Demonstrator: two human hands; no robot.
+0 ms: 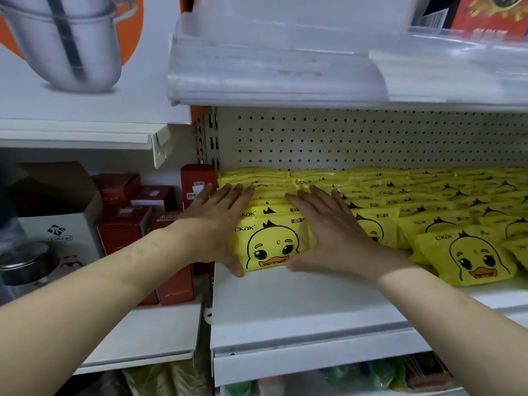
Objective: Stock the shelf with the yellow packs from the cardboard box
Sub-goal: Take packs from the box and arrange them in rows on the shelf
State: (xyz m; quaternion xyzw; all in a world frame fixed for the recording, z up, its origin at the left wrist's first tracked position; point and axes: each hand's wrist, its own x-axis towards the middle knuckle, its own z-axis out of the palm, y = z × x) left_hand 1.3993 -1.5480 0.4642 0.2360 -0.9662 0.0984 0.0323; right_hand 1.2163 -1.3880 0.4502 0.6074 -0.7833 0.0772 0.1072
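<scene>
Yellow duck-face packs fill the white shelf (300,304) in overlapping rows that lean back toward the pegboard. The leftmost row's front pack (271,244) stands between my two hands. My left hand (217,221) lies flat along the row's left side, thumb at the pack's lower left corner. My right hand (328,230) lies flat along its right side, thumb at the lower right edge. Fingers of both hands are straight. Another front pack (465,255) leans in the row to the right. The cardboard box is out of view.
Red boxes (171,252) and a white carton (57,230) stand on the neighbouring shelf to the left. An upper shelf with clear plastic strips (285,72) overhangs the packs. The front strip of the white shelf is bare. Green goods show on the shelf below (357,372).
</scene>
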